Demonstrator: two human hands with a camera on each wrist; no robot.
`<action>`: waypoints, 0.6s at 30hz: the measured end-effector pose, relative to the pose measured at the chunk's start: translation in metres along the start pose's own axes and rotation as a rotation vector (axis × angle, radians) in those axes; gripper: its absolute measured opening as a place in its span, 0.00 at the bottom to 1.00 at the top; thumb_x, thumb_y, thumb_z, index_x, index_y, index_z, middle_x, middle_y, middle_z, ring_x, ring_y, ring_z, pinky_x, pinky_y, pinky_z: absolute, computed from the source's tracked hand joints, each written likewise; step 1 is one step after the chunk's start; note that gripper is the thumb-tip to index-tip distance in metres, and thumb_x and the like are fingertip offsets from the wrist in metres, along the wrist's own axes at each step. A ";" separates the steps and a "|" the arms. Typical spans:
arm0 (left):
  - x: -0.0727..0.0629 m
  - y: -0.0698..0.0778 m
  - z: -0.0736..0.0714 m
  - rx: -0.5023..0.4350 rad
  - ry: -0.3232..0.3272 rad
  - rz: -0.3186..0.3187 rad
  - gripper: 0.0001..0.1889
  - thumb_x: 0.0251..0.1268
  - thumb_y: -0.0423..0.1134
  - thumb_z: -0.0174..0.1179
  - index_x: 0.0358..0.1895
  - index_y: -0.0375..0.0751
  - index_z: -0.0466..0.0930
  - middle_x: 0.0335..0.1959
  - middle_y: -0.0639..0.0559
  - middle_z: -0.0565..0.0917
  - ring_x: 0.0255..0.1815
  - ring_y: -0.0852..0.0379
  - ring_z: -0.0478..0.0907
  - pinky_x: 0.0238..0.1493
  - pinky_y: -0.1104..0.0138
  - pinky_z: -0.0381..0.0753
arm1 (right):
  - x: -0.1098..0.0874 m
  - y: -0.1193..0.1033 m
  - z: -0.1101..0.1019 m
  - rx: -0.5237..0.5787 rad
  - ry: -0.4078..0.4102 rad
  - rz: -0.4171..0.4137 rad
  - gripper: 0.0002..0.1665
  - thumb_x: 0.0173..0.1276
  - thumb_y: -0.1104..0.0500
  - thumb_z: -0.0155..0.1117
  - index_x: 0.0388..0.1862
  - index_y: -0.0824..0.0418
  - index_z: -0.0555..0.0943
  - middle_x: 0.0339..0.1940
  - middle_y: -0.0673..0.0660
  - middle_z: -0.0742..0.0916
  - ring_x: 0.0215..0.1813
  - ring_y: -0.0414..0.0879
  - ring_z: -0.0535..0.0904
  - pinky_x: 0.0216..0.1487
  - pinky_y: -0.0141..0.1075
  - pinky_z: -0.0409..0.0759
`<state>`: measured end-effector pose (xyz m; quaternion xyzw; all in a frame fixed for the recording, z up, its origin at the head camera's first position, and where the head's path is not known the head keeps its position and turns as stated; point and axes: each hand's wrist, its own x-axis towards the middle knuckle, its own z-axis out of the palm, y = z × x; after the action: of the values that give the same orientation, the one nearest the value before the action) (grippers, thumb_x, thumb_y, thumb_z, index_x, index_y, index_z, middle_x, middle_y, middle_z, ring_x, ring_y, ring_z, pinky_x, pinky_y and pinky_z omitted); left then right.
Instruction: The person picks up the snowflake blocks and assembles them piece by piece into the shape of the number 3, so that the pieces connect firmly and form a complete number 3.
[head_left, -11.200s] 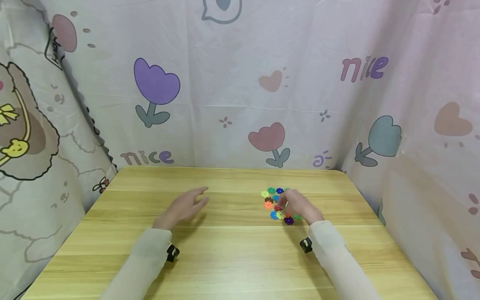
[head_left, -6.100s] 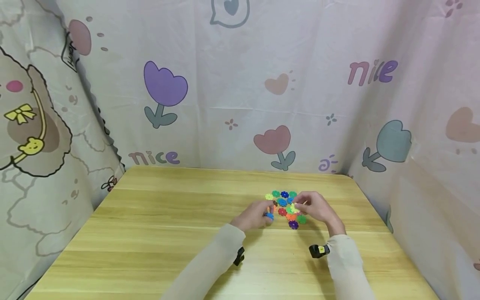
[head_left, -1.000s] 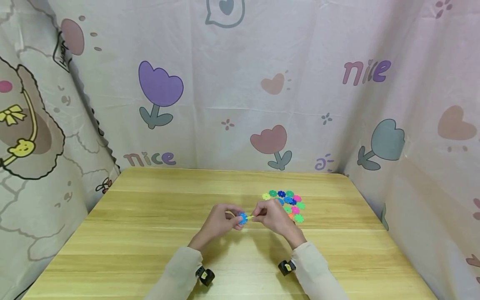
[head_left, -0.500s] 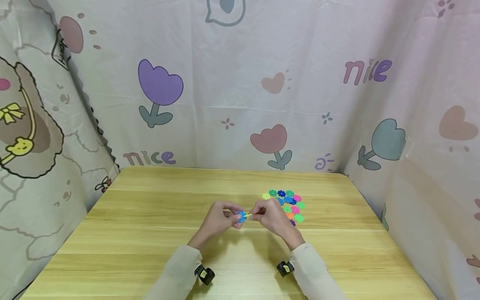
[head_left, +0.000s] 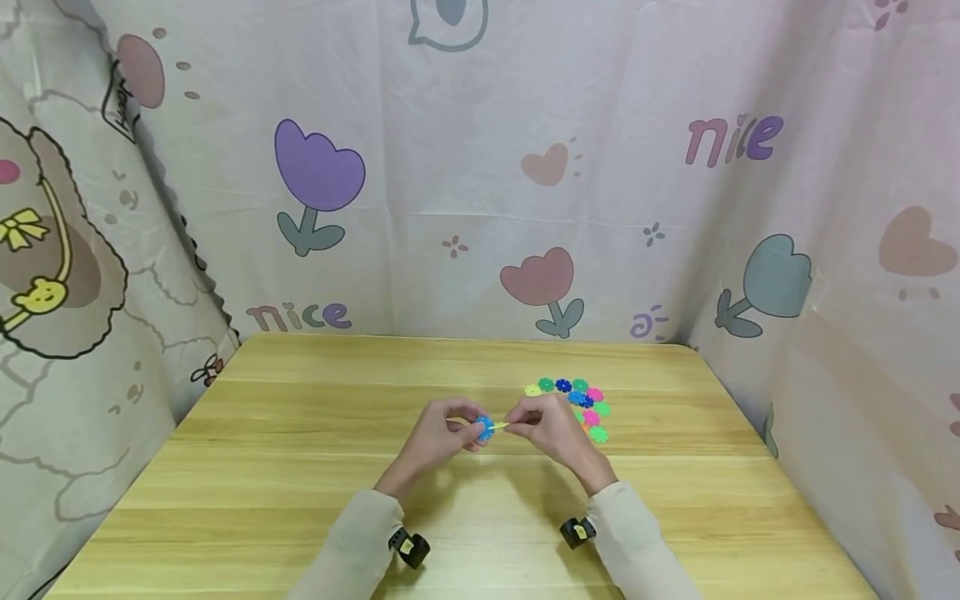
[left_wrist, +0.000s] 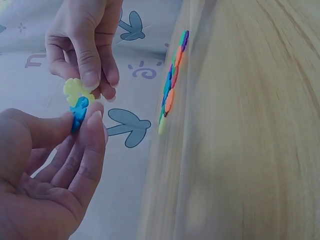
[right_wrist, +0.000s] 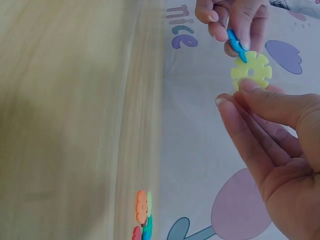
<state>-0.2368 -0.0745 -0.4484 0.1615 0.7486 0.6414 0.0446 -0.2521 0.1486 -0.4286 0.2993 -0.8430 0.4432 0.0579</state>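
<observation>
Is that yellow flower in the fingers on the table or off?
Off: the right hand pinches the yellow flower clear of the table.

Above the tabletop point(head_left: 300, 467), one disc point(head_left: 484, 427) is held by the left hand point(head_left: 433, 437) and touched on its right by a second disc point(right_wrist: 260, 71), held by the right hand point(head_left: 555, 432). Loose discs point(head_left: 576, 398) are grouped on the tabletop behind and beside that hand. Cloth point(head_left: 450, 150) is hung behind and along both sides.
</observation>
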 end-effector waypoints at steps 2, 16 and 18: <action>0.000 0.000 0.000 -0.010 -0.002 -0.002 0.09 0.69 0.27 0.64 0.50 0.29 0.84 0.39 0.34 0.88 0.35 0.37 0.90 0.36 0.59 0.91 | 0.000 0.001 0.001 0.004 0.017 -0.016 0.03 0.60 0.69 0.77 0.29 0.66 0.90 0.31 0.59 0.92 0.32 0.40 0.89 0.36 0.25 0.86; 0.001 -0.005 -0.005 0.073 0.084 -0.004 0.09 0.71 0.32 0.65 0.47 0.29 0.86 0.36 0.38 0.90 0.31 0.49 0.89 0.33 0.65 0.89 | -0.001 0.005 -0.007 -0.079 0.025 0.045 0.07 0.65 0.70 0.72 0.41 0.63 0.90 0.38 0.59 0.92 0.38 0.47 0.90 0.42 0.31 0.88; 0.001 -0.005 -0.008 0.084 0.095 -0.004 0.07 0.71 0.32 0.65 0.46 0.32 0.87 0.36 0.39 0.90 0.32 0.47 0.89 0.34 0.65 0.89 | -0.002 0.007 -0.015 -0.110 0.038 0.096 0.08 0.66 0.70 0.72 0.43 0.62 0.89 0.40 0.58 0.92 0.41 0.48 0.90 0.43 0.34 0.89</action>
<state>-0.2411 -0.0821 -0.4520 0.1311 0.7766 0.6162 0.0033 -0.2570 0.1641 -0.4255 0.2464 -0.8783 0.4038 0.0688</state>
